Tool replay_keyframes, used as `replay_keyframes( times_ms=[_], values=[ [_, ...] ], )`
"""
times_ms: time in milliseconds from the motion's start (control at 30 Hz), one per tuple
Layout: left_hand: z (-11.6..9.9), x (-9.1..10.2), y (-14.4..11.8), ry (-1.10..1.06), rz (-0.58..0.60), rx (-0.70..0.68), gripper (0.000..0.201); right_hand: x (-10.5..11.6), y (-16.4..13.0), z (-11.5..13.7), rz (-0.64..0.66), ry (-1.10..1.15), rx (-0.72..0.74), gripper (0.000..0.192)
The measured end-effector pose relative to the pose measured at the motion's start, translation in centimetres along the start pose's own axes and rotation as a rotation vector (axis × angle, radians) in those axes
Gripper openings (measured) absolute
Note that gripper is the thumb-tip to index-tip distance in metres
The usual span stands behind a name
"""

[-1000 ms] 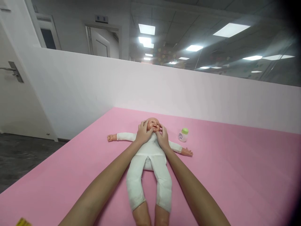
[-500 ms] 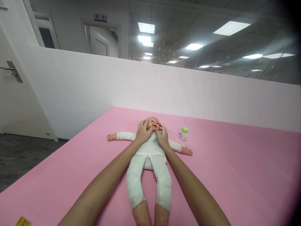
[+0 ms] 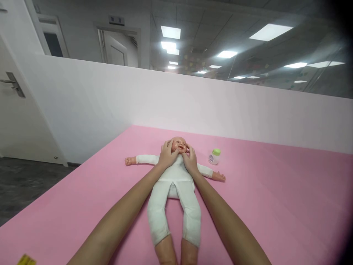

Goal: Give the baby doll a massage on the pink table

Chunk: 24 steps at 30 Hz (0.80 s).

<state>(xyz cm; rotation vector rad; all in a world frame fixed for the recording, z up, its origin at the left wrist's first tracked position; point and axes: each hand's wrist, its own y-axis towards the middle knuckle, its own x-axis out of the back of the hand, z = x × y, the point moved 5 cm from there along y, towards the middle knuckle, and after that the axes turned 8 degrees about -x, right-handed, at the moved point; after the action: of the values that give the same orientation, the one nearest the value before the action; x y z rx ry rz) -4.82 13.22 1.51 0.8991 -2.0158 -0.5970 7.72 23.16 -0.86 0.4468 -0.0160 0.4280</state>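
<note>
A baby doll [image 3: 176, 171] with a white cloth body lies on its back, its head away from me and its arms spread to both sides. My left hand [image 3: 167, 155] cups the left side of the doll's head, thumb by the cheek. On the opposite side, my right hand [image 3: 191, 159] curls round the jaw and cheek, so the head sits between both palms. My forearms run along either side of the doll's torso and legs. Just right of the doll's head stands a small clear jar [image 3: 214, 157] with a green lid.
The doll lies on a pink tabletop [image 3: 261, 206]. A low white wall [image 3: 193, 103] borders its far side, with glass above. At the left is a white door [image 3: 24, 121] with a metal handle. A yellow object [image 3: 27, 260] shows at the bottom left edge.
Both hands stay on the doll's head in the same hold. The whole view has shifted only very slightly; nothing else visibly differs.
</note>
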Motion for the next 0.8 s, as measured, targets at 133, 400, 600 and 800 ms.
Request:
replay_keyframes(
  times_ms=[133,400,600,800],
  values=[
    [0.08,-0.05,0.02,0.002,0.003,-0.004,0.059,0.05,-0.07,0.09,-0.002,-0.004,-0.005,0.056],
    [-0.12,0.04,0.04,0.002,0.002,-0.008,0.060,0.12,-0.12,0.34,-0.006,0.006,-0.003,0.055],
    [-0.14,0.02,-0.01,0.000,0.001,-0.010,0.059,-0.02,-0.02,0.17,0.001,0.015,-0.014,0.056],
    [-0.25,0.08,-0.01,-0.006,-0.007,-0.001,0.058,-0.01,-0.04,0.20,0.002,0.002,-0.012,0.056]
  ],
)
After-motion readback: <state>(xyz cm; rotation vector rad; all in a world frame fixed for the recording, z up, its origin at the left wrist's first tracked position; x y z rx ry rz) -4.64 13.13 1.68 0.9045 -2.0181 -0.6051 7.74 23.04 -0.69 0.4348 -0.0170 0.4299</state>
